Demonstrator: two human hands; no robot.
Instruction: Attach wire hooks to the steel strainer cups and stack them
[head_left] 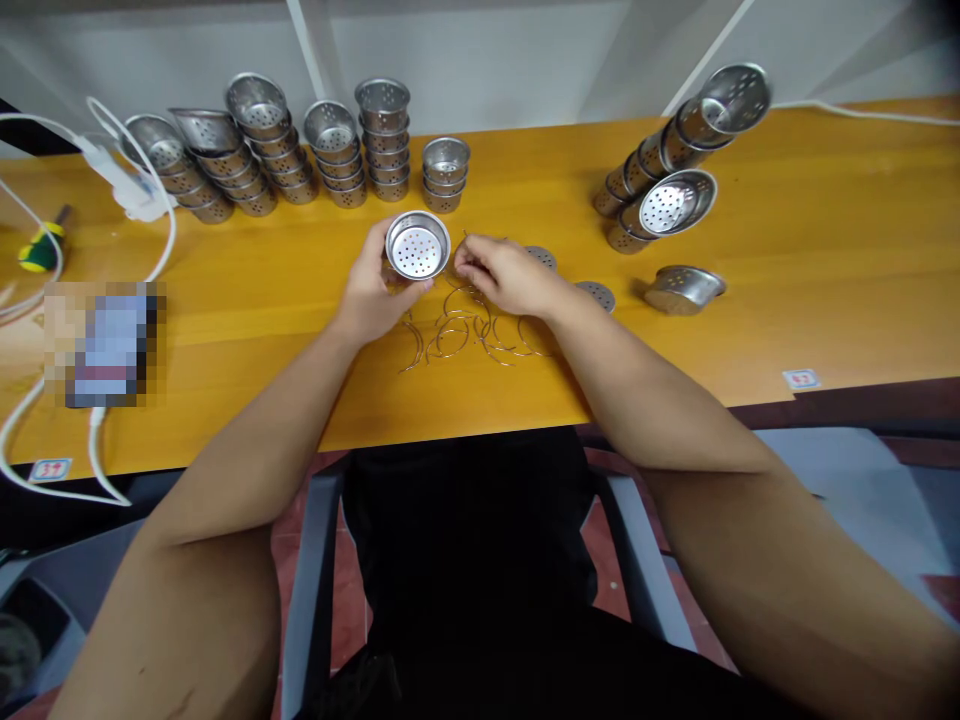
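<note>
My left hand (373,290) is wrapped round a perforated metal cup (418,246), its open mouth tilted towards me and small holes showing in its bottom. Just right of the cup, my right hand (499,272) has its fingertips pinched together. Whatever they hold, if anything, is too small to make out. Below both hands, several thin wire rings (452,336) lie loosely on the wooden table (450,405). Two round perforated metal discs, one disc (598,296) near my right wrist and another disc (541,257) behind that hand, rest flat.
Stacked perforated cups (388,140) line the back left. More cup stacks (651,160) lean at the right, with a single cup (684,290) lying tilted nearby. On the left are a phone (112,345), white cables (166,240), a power strip (135,190) and a yellow-green screwdriver (43,247).
</note>
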